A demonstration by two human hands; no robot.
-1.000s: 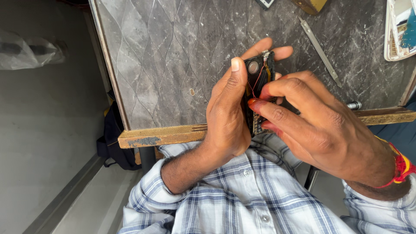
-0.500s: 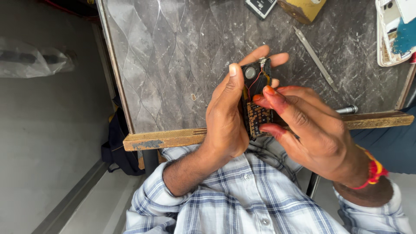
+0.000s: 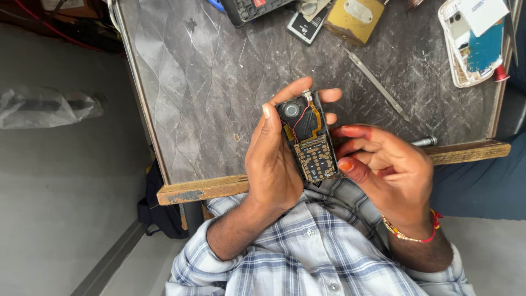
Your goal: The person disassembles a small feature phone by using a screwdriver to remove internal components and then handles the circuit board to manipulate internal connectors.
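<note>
Opened phone upright in left hand grip

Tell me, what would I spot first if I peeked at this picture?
Right in the middle, the left hand holds an opened-up phone with its circuit board, a round speaker and red wires showing, while the right hand touches its edge with reddish fingertips. Behind them is a scratched grey table, with a long metal tool lying above the hands and a yellow battery at the top.
</note>
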